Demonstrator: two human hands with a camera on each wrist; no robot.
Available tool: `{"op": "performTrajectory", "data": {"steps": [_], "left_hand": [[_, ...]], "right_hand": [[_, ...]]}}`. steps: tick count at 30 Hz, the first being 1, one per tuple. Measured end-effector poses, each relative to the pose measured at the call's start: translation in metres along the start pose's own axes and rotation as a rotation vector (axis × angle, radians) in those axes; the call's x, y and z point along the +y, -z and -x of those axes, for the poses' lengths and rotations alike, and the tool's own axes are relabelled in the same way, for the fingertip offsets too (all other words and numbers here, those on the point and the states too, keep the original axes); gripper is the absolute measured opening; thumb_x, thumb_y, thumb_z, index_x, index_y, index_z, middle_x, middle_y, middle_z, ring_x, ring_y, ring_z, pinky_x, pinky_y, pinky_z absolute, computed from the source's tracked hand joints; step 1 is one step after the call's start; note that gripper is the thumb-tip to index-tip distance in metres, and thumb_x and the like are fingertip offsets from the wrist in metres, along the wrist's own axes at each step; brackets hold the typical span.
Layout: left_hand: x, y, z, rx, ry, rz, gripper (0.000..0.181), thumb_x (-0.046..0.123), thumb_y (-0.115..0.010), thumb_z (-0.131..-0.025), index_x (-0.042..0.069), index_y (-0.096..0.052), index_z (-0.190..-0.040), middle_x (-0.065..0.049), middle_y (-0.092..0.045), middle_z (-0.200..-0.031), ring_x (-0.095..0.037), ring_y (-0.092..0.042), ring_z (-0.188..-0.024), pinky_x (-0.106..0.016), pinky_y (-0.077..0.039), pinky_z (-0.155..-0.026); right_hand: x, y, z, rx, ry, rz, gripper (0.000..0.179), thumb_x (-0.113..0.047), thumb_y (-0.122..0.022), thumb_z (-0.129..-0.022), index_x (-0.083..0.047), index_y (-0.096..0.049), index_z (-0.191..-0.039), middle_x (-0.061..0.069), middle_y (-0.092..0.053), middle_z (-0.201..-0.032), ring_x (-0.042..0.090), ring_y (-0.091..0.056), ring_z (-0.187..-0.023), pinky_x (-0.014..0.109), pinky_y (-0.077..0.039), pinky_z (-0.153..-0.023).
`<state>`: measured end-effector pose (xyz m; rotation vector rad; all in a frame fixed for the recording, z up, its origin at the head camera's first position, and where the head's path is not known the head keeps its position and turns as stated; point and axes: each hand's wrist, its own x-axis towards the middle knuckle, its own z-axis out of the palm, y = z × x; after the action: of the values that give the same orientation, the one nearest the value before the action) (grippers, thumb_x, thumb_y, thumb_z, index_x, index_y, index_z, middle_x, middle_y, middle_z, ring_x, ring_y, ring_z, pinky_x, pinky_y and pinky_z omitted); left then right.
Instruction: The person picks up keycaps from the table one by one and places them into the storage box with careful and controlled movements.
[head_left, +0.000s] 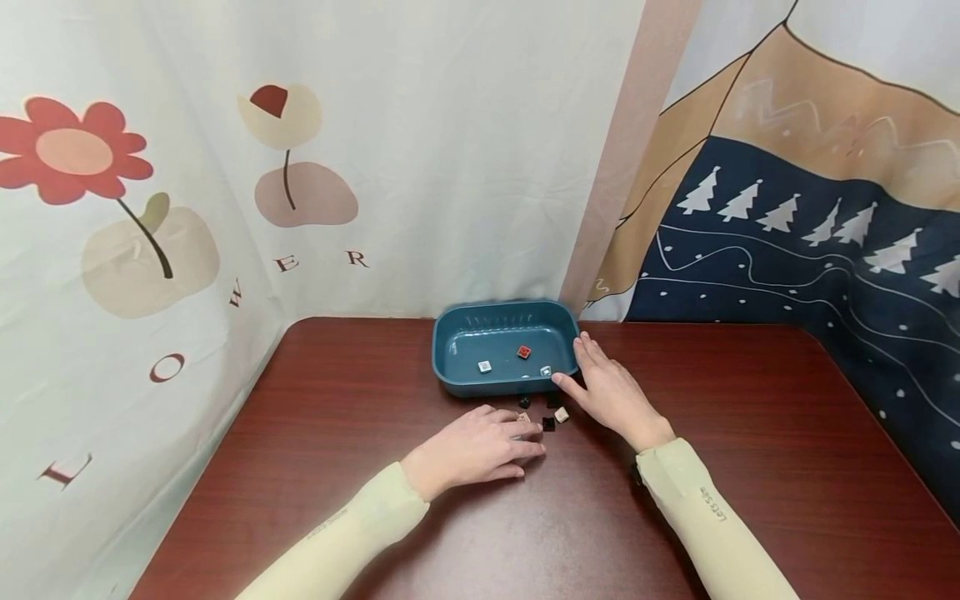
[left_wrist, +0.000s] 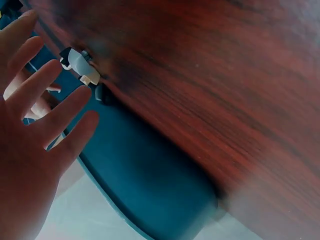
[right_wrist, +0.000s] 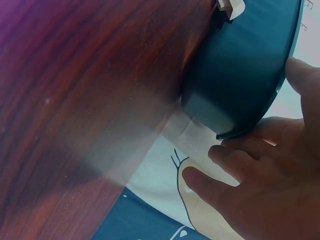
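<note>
A blue rectangular basin (head_left: pixel 506 389) stands near the table's far edge. Inside it lie a red square piece (head_left: pixel 524 352), a white one (head_left: pixel 484 367) and another pale one (head_left: pixel 546 371), all small and keycap-like. Just before its front wall are several similar pieces, among them a cream one (head_left: pixel 562 414) and a black one (head_left: pixel 548 424). My left hand (head_left: pixel 480 446) reaches over these with fingers spread, partly covering another cream piece. At the basin's right front corner, my right hand (head_left: pixel 617 398) touches the rim with its thumb, fingers stretched along the right side.
The dark red wooden table (head_left: pixel 360 383) extends to both sides of the basin and toward me. Behind it hangs a pale curtain (head_left: pixel 450 167) printed with flowers and letters. A second printed cloth (head_left: pixel 787 208), showing trees and mountains, hangs at the right.
</note>
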<state>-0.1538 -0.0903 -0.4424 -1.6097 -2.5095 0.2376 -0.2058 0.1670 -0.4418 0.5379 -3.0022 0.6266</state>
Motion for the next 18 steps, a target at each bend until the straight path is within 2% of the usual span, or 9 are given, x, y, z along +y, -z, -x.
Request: {"op": "performTrajectory", "data": {"steps": [12,18], "left_hand": [[-0.0014,-0.0042,-0.0034,-0.012,-0.009,-0.059,0.028,0.037,-0.073,-0.097,0.034,-0.076,-0.125,0.011,-0.066,-0.133,-0.014,-0.062,-0.124,-0.032,-0.050,-0.100],[-0.0009,-0.0058,-0.0047,-0.009,0.002,-0.076,0.022,0.032,-0.074,-0.098,0.036,-0.077,-0.119,0.013,-0.069,-0.124,-0.013,-0.066,-0.111,-0.029,-0.052,-0.092]], "right_hand": [[-0.0008,-0.0024,-0.0009,0.005,0.010,-0.011,0.083,-0.048,-0.057,-0.105,0.012,-0.031,-0.156,0.028,-0.026,-0.165,0.043,-0.029,-0.152,0.057,-0.033,-0.117],[-0.0007,-0.0018,-0.0004,0.002,0.006,-0.016,0.084,-0.049,-0.057,-0.104,0.012,-0.031,-0.156,0.027,-0.026,-0.165,0.042,-0.028,-0.152,0.057,-0.033,-0.117]]}}
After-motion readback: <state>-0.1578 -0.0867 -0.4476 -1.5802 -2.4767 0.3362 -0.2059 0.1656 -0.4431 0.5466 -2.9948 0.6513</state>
